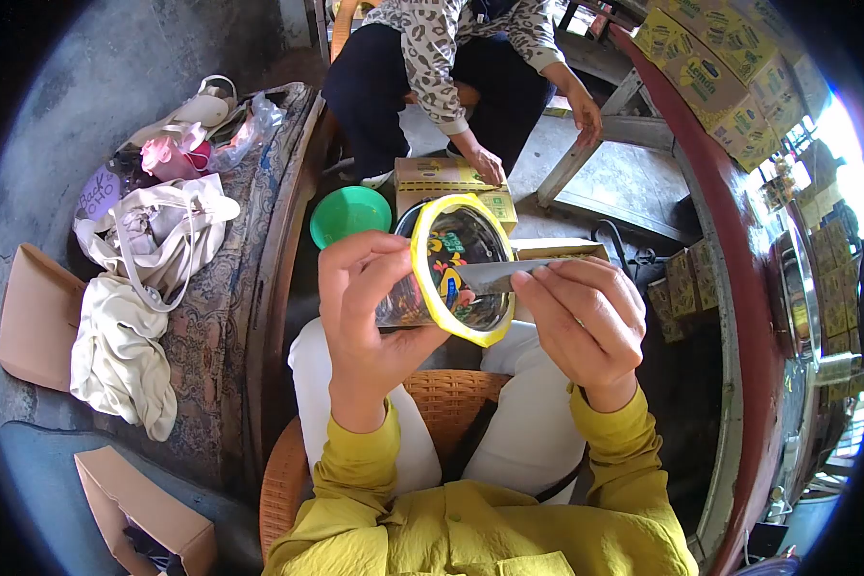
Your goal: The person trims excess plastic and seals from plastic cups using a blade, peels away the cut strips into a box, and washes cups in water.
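Observation:
In front of my chest I see a clear jar [394, 305] with a yellow many-sided rim [428, 288], tilted so the rim faces me. Coloured printing shows through its clear wall. My left hand [360, 312] is closed around the jar's left side, thumb below and fingers above. A flat, pointed silver-grey blade [494, 276], like a knife's, lies across the rim opening. My right hand [590, 322] pinches its wide end; any handle is hidden in the fingers. I cannot tell whether the blade touches the jar.
Yellow cartons [442, 173] stand ahead beside a green bowl [350, 219]. A person's hand [480, 161] rests near those cartons. At left, a patterned bench [226, 317] bears a white bag [178, 226] and cloth. An open cardboard box [144, 499] sits lower left; a red-edged table [739, 288] is at right.

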{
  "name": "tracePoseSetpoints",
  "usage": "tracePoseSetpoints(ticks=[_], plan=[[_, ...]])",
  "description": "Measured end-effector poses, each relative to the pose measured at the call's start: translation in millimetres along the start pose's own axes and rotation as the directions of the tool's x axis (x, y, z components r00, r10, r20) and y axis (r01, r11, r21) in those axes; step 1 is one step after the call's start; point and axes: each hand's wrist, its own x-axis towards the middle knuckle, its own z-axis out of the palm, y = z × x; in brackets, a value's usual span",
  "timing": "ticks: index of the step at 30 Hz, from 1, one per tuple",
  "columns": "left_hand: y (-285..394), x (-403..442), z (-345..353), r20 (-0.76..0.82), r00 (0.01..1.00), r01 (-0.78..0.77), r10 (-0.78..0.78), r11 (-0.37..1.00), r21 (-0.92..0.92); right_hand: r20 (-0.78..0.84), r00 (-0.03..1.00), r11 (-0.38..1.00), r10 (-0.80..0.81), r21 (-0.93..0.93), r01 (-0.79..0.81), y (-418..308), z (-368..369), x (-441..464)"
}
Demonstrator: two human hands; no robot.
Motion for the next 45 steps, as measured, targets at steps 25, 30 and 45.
tracePoseSetpoints(ticks=[25,30,45], plan=[[3.6,0.1,-0.9,0.104,0.995,0.003,-0.006,1.0,0.023,0.029,0.995,0.995,-0.095,0.021,0.094,9.7,3.9,-2.0],[-2.3,-3.4,5.8,0.084,0.996,0.018,-0.018,1.0,-0.003,0.036,0.998,0.998,-0.054,0.021,0.053,6.8,-3.1,-2.0],[-26.5,-19.1,35.8,0.116,0.985,0.145,-0.132,0.983,-0.113,-0.168,0.907,0.921,0.387,0.022,-0.389,49.8,-5.2,-48.1]])
